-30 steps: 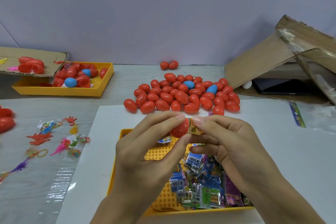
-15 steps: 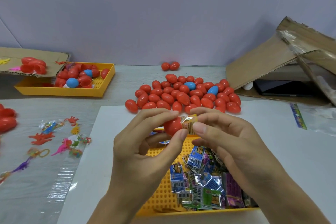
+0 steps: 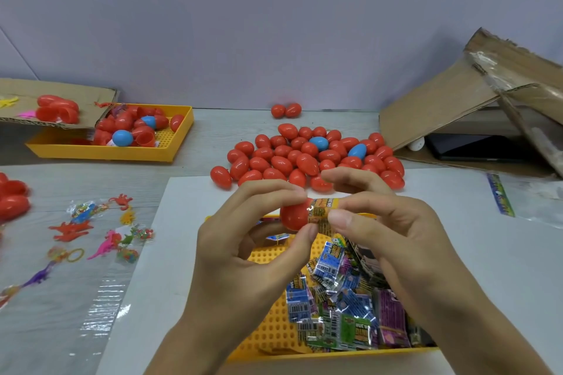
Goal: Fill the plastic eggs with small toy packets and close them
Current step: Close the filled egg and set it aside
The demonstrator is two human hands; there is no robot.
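My left hand (image 3: 243, 240) pinches a red plastic egg half (image 3: 294, 215) between thumb and fingers, above the near yellow tray (image 3: 274, 332). My right hand (image 3: 393, 231) pinches a small orange toy packet (image 3: 323, 210) whose end sits in the egg half's opening. Several more packets (image 3: 344, 307) lie heaped in the tray's right part. A pile of closed red eggs (image 3: 304, 158) with two blue ones lies on the table just beyond my hands.
A second yellow tray (image 3: 170, 155) with egg halves stands at the back left, under a cardboard flap (image 3: 61, 91). Loose rubber toys (image 3: 91, 231) lie on plastic film at left. A collapsed cardboard box (image 3: 457, 100) and a clear bag (image 3: 530, 201) are at right.
Both hands rose slightly with the egg half and packet. The packet has gone a little further into the egg half.
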